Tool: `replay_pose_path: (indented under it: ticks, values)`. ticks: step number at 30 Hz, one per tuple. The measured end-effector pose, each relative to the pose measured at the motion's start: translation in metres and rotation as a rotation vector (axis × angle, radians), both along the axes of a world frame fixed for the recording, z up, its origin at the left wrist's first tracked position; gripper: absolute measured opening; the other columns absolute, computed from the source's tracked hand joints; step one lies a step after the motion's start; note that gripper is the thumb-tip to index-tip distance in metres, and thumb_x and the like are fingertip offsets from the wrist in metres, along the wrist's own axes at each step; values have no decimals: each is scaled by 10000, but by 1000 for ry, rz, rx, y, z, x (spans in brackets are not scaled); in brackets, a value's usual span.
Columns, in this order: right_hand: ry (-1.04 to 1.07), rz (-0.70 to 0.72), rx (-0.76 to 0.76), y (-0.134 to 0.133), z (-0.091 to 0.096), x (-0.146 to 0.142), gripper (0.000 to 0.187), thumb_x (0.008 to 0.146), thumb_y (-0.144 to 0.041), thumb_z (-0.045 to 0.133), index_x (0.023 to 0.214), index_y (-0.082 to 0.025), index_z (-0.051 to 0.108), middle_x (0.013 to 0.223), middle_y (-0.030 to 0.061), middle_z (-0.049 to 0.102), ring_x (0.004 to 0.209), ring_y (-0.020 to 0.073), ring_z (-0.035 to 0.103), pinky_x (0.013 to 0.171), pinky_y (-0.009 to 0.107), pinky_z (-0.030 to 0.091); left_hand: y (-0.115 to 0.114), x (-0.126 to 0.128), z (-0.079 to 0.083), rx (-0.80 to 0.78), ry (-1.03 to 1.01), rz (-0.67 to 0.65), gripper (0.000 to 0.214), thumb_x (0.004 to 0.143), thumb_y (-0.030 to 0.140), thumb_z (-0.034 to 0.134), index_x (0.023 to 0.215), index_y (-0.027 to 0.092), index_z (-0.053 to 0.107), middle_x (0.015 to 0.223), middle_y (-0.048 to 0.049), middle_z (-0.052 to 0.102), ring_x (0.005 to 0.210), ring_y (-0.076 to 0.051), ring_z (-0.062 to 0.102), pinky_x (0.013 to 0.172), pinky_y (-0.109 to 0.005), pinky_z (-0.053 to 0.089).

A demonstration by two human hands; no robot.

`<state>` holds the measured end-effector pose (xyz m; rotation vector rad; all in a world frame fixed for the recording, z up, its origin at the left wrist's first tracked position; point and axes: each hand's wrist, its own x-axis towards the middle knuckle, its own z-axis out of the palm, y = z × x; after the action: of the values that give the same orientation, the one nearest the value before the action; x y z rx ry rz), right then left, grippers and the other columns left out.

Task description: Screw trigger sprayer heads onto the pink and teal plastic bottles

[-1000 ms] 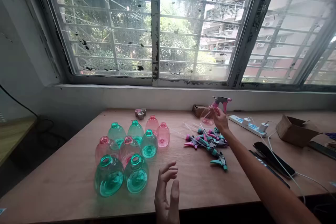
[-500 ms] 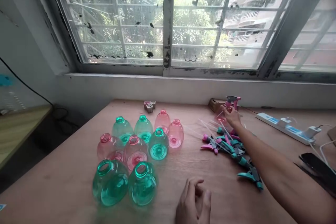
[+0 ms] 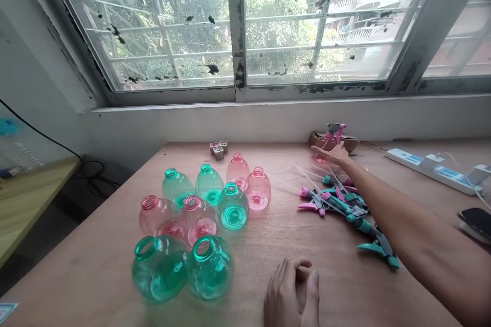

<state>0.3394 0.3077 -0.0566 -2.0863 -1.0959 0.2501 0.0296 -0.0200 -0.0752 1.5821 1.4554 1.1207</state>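
At the back of the table stands a pink spray bottle (image 3: 321, 158) with a grey and pink trigger head. My right hand (image 3: 334, 154) is just in front of it, fingers stretched out to the left and not wrapped round it; whether they touch it I cannot tell. My left hand (image 3: 291, 294) rests on the table at the front, loosely curled, with a gap between thumb and fingers and nothing inside. Left of it are open-necked bottles without heads, green ones (image 3: 210, 271) and pink ones (image 3: 258, 191). A pile of loose spray heads (image 3: 345, 202) with clear tubes lies under my right forearm.
A brown tray-like object (image 3: 348, 143) sits behind the spray bottle. On the right are a white power strip (image 3: 429, 168) with plugs and a black phone (image 3: 477, 219). Small grey blocks (image 3: 218, 152) lie at the back edge, below the window.
My right hand has loosened from the spray bottle's neck and lowered, its fingers now stretched out. The bottle stands at the back. My left hand stays low at the front; the view has shifted slightly.
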Motion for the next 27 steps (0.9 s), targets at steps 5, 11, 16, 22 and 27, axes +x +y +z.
replay_pose_path:
  ticks: [5,11,16,22,27]
  values:
    - [-36,28,-67,-46,16,-1,1464,554,-885,620,1529,52,60,1567,381,221,1443,483,253,1142,546,261,-8,-8,16,-5,-152,-56,237,922,370,527,960,224,709,855,-39,730,769,-197,664,729,-287,490]
    - [-133,122,-74,-119,34,-11,845,834,-696,509,1384,-55,484,1441,289,495,1374,424,407,1094,509,331,-33,-36,46,540,-355,237,116,912,276,571,901,235,679,1008,-36,716,1001,-213,658,930,-336,483]
    - [-239,100,-37,-198,22,-34,679,884,-576,524,1381,-116,480,1423,238,510,1325,384,463,1057,469,369,-33,-70,61,634,-313,872,529,770,363,754,1239,225,553,1438,-104,509,1316,-322,492,1117,-488,380]
    - [-232,48,-28,-243,-12,-78,742,806,-658,570,1251,-65,583,1310,295,555,1209,484,527,993,627,367,-8,-75,18,365,-17,755,914,713,507,746,1424,45,406,1339,-294,565,1229,-457,546,1017,-581,445]
    - [-148,108,128,-240,-2,-81,600,767,-495,663,1258,-159,588,1276,210,585,1187,435,569,983,582,413,-2,-64,1,288,366,718,874,817,462,655,1434,-67,333,1311,-354,576,1206,-472,565,962,-546,485]
